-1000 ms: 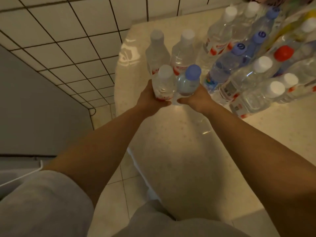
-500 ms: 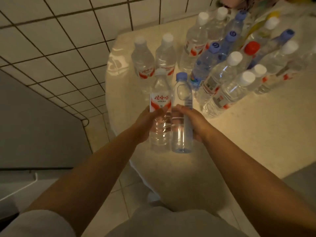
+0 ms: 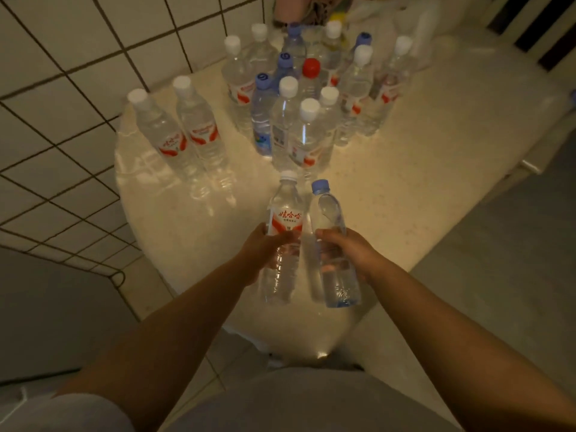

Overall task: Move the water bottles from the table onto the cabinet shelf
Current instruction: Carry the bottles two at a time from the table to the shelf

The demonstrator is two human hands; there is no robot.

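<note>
Left hand [image 3: 265, 254]: grip wrapped round the middle of a white-capped bottle [image 3: 285, 232] with a red-and-white label, just below the label; cap points to the upper frame, base toward the lower centre

Right hand [image 3: 349, 251]: grip wrapped round the middle of a blue-capped bottle [image 3: 332, 244], clear, label hard to make out; it stands just beside the first bottle, the two near touching

Both held bottles hang in mid-frame above the near edge of the counter [image 3: 405, 194], lifted off its surface

Counter, centre left: two white-capped bottles [image 3: 184, 132] standing side by side. Upper centre: a bottle cluster [image 3: 308, 98], white, blue and one red cap; exact count uncertain, rear ones overlap

Top edge: objects behind the cluster are cut off and cannot be identified. Fingers of both hands are largely hidden behind the bottles. The cabinet shelf is out of view
</note>
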